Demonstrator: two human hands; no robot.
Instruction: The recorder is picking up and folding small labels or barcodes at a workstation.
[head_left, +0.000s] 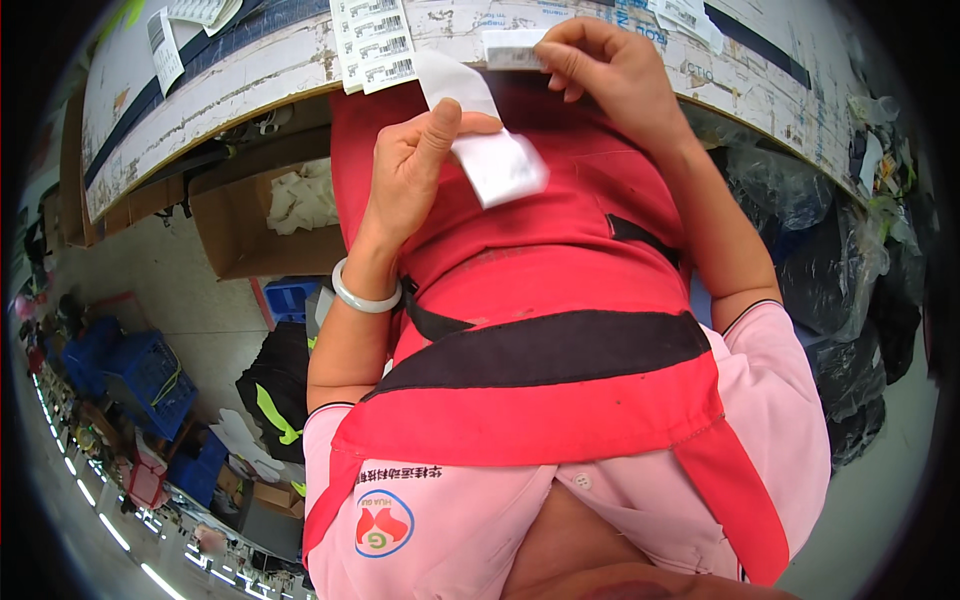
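My left hand (422, 160) is closed on a white paper strip (457, 85), thumb over fingers, in front of the table edge. The strip runs up past the thumb toward the table, and its lower part hangs below my fingers, blurred at the end. My right hand (612, 75) is closed at the fingertips on the right end of a small white label (510, 48) with faint grey printing. This label is at the table's front edge. To the left of it, a sheet of printed labels (372, 45) overhangs the same edge.
The worn white table (250, 110) crosses the top, with more labels (165, 55) at left and label slips (692, 22) at right. Below left stands a cardboard box (228, 220) holding pale pieces, with blue crates (155, 375) beyond. Clear plastic bags (835, 270) crowd the right side.
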